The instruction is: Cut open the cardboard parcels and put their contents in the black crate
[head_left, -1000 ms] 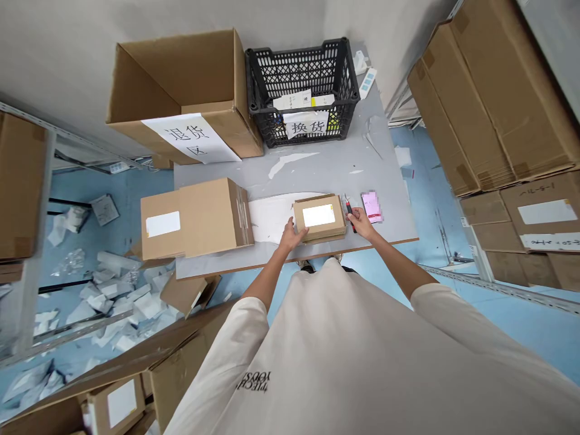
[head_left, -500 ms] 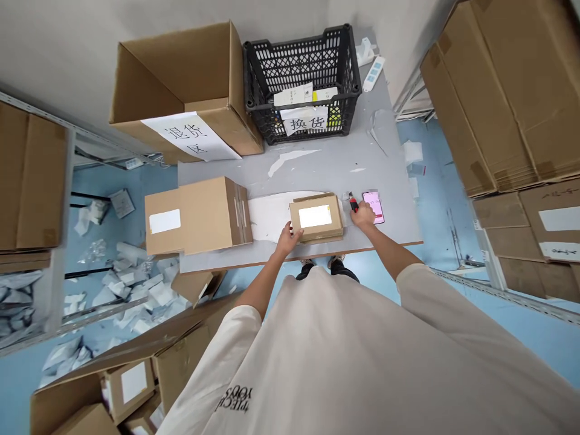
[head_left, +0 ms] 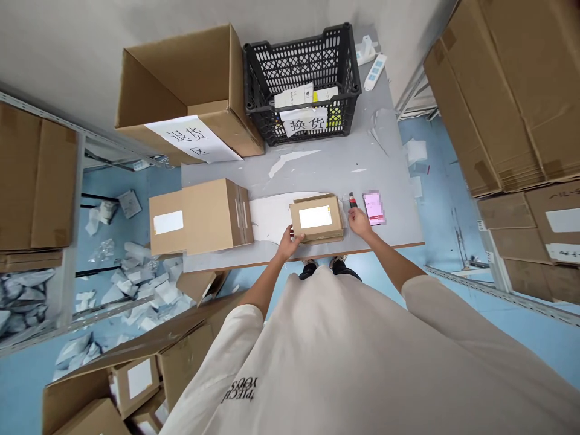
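Observation:
A small brown cardboard box [head_left: 338, 225] with a white label lies near the front edge of the grey table [head_left: 362, 139]. My left hand [head_left: 289, 243] grips its left end, thumb on the top and fingers down the side. To the right of the box, my right hand [head_left: 360, 222] is closed around a red and black box cutter [head_left: 352, 199], whose front end points away from me. A phone [head_left: 374, 208] with a lit pink screen lies just right of that hand.
Left on the table sits a larger carton [head_left: 206, 214] beside white sheeting [head_left: 267, 214]. Behind stand an open carton [head_left: 176, 78] and a black crate [head_left: 301, 78]. A power strip [head_left: 375, 72] lies at the back right. Stacked boxes [head_left: 493, 90] flank the right side.
My right hand with the box cutter has moved slightly left, away from the phone and nearer the small box. The cutter has turned more upright in view. My left hand keeps its grip.

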{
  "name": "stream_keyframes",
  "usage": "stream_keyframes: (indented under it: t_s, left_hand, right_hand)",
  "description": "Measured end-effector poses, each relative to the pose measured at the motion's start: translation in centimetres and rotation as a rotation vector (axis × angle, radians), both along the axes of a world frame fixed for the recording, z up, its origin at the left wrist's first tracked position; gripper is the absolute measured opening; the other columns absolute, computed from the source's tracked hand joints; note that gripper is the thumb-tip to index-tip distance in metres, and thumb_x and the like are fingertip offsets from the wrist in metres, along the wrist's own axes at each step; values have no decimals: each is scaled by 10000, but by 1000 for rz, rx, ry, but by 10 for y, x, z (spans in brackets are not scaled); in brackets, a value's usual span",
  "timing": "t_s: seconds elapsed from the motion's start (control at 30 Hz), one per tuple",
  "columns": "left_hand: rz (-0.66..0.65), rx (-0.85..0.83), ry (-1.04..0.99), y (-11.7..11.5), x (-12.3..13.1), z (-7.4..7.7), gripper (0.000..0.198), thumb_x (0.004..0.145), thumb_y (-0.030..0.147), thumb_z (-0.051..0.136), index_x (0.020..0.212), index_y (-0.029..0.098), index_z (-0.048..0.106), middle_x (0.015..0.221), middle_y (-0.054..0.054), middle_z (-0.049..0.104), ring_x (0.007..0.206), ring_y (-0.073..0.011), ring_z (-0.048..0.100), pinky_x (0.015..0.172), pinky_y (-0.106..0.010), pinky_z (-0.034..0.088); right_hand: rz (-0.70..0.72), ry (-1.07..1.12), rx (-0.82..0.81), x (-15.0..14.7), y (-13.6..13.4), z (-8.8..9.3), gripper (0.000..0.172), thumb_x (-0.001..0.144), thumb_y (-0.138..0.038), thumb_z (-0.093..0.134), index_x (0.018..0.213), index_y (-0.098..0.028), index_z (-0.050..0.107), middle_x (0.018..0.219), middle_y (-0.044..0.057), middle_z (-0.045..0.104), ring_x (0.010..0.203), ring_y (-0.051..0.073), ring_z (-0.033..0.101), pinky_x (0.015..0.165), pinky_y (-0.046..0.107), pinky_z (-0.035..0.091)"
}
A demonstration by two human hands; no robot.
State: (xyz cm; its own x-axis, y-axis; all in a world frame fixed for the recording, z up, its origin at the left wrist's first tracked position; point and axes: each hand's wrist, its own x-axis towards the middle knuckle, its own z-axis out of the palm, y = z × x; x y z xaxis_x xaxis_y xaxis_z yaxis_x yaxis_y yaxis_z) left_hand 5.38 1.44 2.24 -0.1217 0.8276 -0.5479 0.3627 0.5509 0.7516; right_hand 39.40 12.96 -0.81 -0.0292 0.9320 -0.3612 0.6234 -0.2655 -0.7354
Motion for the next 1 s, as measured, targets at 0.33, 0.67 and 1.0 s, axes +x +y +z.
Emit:
stream_keyframes:
  t_s: [0.33,0.67,1.0]
  left_hand:
    - [27,105,-10,9,4,9,670,994,484,719,1565,187,532,1461,-197,712,1254,-309,739,1085,-485,614]
    - [158,109,121,44,9,36,416,1049,515,675,1368,265,578,1249,-111,801,1129,-298,784,1023,-445,589]
    - [76,286,69,64,3,35,361,1065,404,648,1381,246,575,1509,-168,675,1318,-292,735,1095,-452,589]
  right_hand:
    - [5,323,-144,-8,-26,46,486,738,-262,652,1213,-248,752,1073,63,825,1119,280,788,1168,520,591]
    - [-5,310,-103,-14,2,71,347,833,-414,701,1146,-294,613,1128,65,794,1097,281,774,1075,495,608]
    - [42,225,96,-26,16,73,496,914,-529,698,1355,-303,694,1439,123,667,1285,320,685,1095,509,612]
